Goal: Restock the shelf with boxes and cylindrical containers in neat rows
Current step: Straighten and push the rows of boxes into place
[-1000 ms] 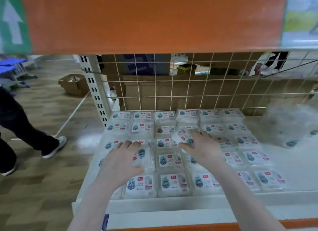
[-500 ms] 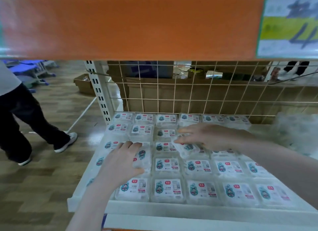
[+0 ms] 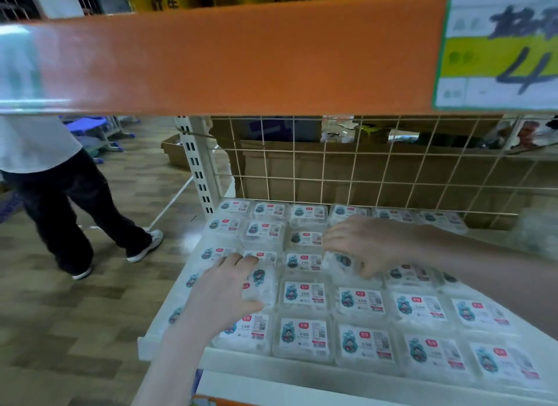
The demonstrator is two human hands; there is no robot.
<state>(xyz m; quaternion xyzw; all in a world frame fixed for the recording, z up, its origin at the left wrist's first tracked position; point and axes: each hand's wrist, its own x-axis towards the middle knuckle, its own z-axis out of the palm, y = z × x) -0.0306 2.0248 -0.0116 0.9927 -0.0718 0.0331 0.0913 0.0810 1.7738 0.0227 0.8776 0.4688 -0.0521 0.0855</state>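
A passer-by (image 3: 57,191) in dark trousers crosses the wood-look floor (image 3: 75,315) at left, beside a white shelf (image 3: 271,372) packed with rows of clear plastic boxes (image 3: 305,336) bearing printed labels. The left hand (image 3: 223,294) lies flat, fingers relaxed, on a box in the second row from the front. To its right, the right hand (image 3: 368,245) pinches a tilted box (image 3: 339,265), raised over the middle rows. A wire grid (image 3: 392,170) backs the shelf.
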